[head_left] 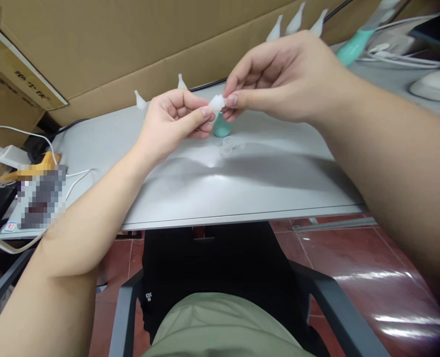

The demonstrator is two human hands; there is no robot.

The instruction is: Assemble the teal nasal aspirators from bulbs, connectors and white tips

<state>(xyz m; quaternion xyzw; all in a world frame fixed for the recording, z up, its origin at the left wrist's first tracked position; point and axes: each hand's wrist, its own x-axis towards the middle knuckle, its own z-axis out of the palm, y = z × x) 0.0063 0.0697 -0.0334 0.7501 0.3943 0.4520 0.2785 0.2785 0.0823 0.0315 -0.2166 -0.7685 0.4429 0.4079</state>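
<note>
My left hand [177, 116] pinches a small translucent white nozzle tip [216, 103] between thumb and fingers. At the tip's right end, the thumb and forefinger of my right hand [275, 82] are closed on it too; whether they hold a separate small piece is hard to make out. Just behind the fingers stands a teal bulb [222, 127], its upper part hidden. A clear, thin plastic piece [229, 146] lies on the grey table [190, 193] below the hands.
Several white pointed tips, such as one at left [140, 100] and one at right [295, 20], stand along the cardboard wall [130, 39]. A teal-and-clear bulb device [357, 44], cables and a white mouse [437, 84] are at right. A blurred phone-like object [43, 198] lies left.
</note>
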